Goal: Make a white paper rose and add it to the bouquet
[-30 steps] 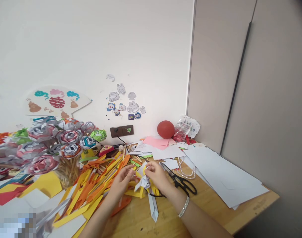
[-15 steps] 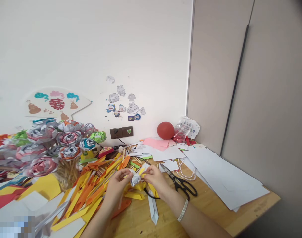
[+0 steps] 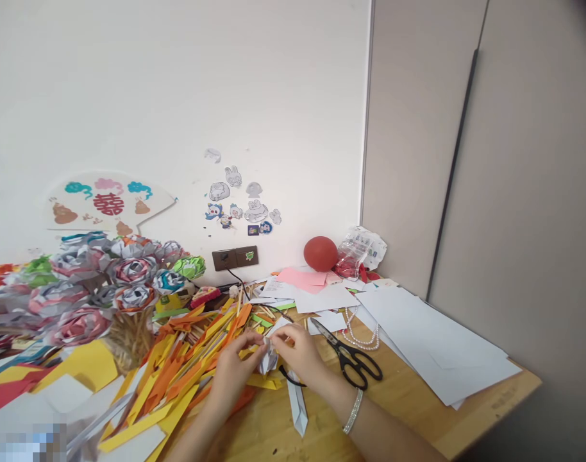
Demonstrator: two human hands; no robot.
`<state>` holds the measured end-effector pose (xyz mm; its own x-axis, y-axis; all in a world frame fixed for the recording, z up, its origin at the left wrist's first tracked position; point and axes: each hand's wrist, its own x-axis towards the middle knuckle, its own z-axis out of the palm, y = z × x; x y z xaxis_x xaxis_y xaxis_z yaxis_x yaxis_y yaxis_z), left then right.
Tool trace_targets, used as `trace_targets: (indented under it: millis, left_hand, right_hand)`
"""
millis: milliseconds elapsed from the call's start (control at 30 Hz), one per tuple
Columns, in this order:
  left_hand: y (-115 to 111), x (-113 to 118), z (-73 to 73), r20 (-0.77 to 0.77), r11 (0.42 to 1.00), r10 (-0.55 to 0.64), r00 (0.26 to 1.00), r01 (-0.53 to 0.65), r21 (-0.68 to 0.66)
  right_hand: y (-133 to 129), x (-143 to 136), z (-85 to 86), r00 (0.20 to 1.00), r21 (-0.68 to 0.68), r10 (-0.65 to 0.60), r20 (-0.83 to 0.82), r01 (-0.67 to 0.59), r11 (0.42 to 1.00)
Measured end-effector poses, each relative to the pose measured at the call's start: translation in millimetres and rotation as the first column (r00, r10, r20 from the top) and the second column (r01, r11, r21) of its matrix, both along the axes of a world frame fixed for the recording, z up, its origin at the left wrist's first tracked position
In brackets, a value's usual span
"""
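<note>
Both hands meet over the wooden table around a small folded white paper piece (image 3: 268, 363). My left hand (image 3: 238, 360) pinches it from the left, thumb and forefinger together. On the other side, my right hand (image 3: 297, 350) has its fingertips closed on the paper's upper part; a silvery bracelet circles that wrist. My fingers hide much of the paper. Just below lies a folded white paper strip (image 3: 298, 405) with a pointed end, beside a short black cable-like piece (image 3: 290, 377). Black-handled scissors (image 3: 348, 356) rest to the right of my right hand.
Orange and yellow folded paper strips (image 3: 177, 366) are heaped left of my hands. Paper roses (image 3: 134, 269) stand in a bunch further left. White sheets (image 3: 432, 340) cover the table's right side. A red balloon (image 3: 320, 254), pink paper (image 3: 302, 278) and bead strings (image 3: 363, 339) lie behind.
My hands have come closer together over the white paper, and my left hand has shifted to the right. The yellow bit that showed between the fingers is now hidden.
</note>
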<state>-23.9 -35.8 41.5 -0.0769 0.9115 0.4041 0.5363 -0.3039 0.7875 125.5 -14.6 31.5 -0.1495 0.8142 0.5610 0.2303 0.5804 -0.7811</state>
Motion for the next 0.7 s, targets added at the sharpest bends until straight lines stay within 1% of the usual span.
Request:
trace_targets:
  millis: [100, 267, 467, 700]
  left_hand:
    - [-1, 1, -0.2, -0.029, 1.000, -0.011, 1.000, 0.011, -0.003]
    - [0, 2, -1.1, -0.033, 1.000, -0.008, 0.999, 0.007, -0.016]
    - [2, 0, -1.9, 0.001, 0.995, -0.071, 0.997, 0.071, -0.064]
    - [2, -1, -2.9, 0.010, 0.991, -0.110, 0.994, 0.110, -0.076]
  right_hand:
    - [2, -1, -2.6, 0.998, -0.017, -0.024, 0.053, 0.025, 1.000]
    - [7, -3, -11.5, 1.000, -0.073, -0.003, 0.024, 0.005, 0.997]
    - [10, -3, -14.8, 1.000, -0.089, 0.019, 0.023, -0.017, 0.996]
    - [11, 1, -13.5, 0.991, -0.105, 0.133, 0.008, -0.132, 0.986]
